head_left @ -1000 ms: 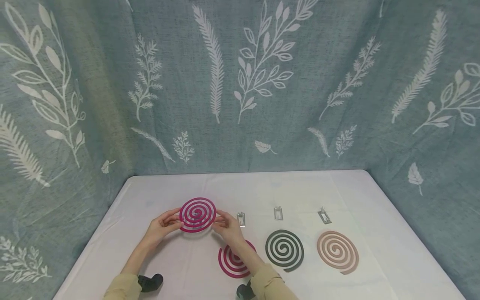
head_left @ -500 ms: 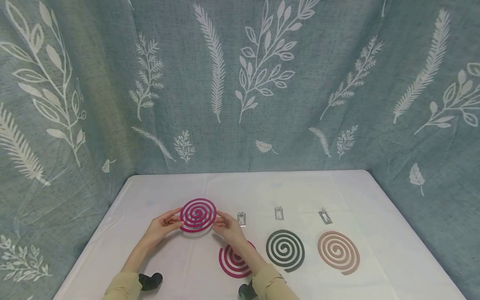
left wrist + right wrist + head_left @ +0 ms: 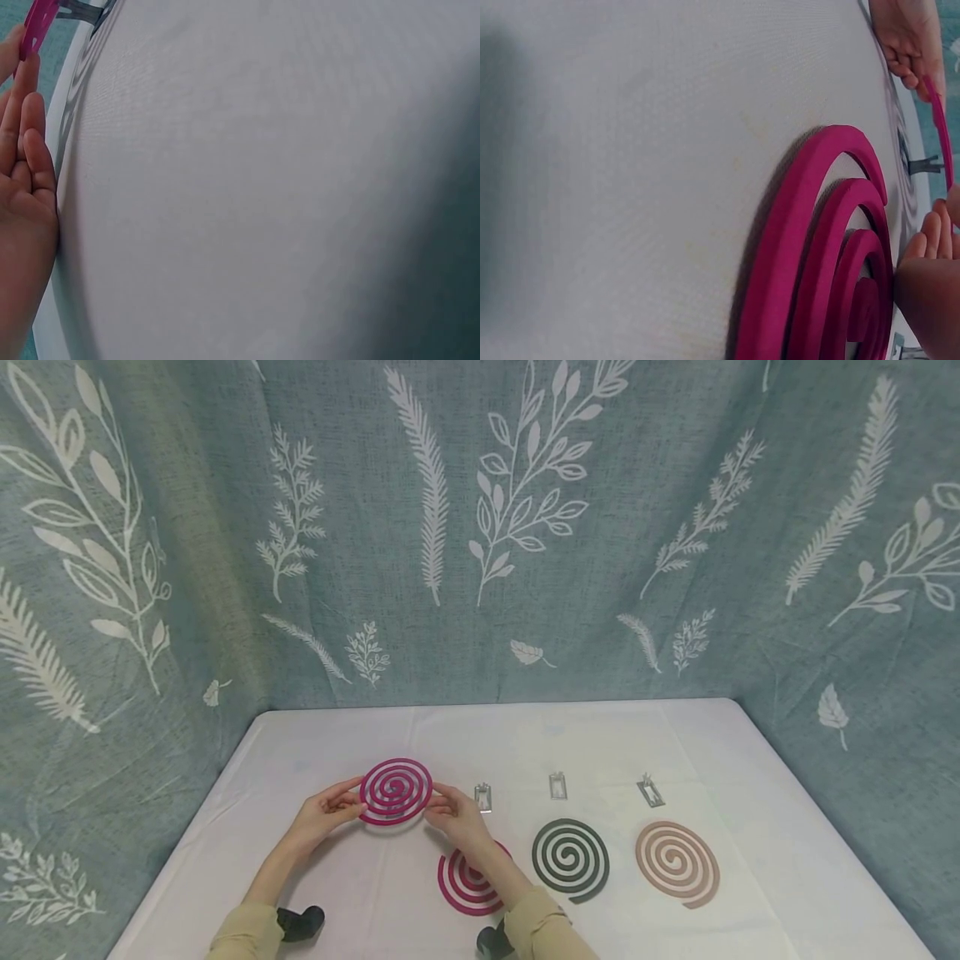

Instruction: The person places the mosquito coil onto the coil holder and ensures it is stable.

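A magenta mosquito coil (image 3: 396, 789) is held slightly tilted above the table, its shadow below it. My left hand (image 3: 318, 818) pinches its left edge between thumb and fingers. The opposite edge is pinched by my right hand (image 3: 457, 818). In the right wrist view a small grey metal stand (image 3: 926, 165) shows at the underside of the held coil; whether it touches cannot be told. A second magenta coil (image 3: 776, 270) lies flat under my right forearm, partly hidden. To its right lie a dark green coil (image 3: 568, 857) and a tan coil (image 3: 674, 860).
Three small metal stands lie in a row behind the flat coils: a left one (image 3: 484, 812), a middle one (image 3: 557, 797) and a right one (image 3: 657, 802). The white table (image 3: 315, 743) is bounded by a leaf-patterned curtain (image 3: 465, 652) at back and sides.
The held coil's far edge has dipped very slightly, so it looks a little flatter. Both hands keep the same grip and place.
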Available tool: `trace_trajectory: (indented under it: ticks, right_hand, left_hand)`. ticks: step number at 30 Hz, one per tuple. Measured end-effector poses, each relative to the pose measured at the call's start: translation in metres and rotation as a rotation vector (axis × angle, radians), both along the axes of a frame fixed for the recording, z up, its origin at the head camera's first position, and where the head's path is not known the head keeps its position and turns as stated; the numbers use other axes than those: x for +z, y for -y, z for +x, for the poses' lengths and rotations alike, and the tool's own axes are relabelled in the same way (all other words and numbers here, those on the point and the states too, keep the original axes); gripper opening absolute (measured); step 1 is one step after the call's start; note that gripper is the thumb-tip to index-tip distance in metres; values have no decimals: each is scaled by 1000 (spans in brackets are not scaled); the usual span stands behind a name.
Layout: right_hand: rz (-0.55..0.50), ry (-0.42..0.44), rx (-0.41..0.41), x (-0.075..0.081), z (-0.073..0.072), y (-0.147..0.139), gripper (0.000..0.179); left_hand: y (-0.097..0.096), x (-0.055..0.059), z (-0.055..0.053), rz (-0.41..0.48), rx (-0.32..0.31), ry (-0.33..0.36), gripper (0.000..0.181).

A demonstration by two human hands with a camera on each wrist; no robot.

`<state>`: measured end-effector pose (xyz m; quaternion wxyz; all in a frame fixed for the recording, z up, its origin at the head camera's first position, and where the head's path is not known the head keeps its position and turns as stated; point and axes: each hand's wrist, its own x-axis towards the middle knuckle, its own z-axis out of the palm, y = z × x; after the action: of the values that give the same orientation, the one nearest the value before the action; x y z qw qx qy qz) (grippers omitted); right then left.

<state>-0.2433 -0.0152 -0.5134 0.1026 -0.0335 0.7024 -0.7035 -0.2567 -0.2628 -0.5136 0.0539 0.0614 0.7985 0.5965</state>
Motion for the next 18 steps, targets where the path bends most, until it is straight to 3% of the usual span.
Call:
trace_trajectory:
  ticks: [8,18]
  right_hand:
    - [-13,-4,1,-1,0,0,49]
    - [-18,-5,-14,-1,1,1,48]
  left_hand:
    - [1,1,2,17,-21,-6,56]
    - [2,-1,2,-23,-8,3,57]
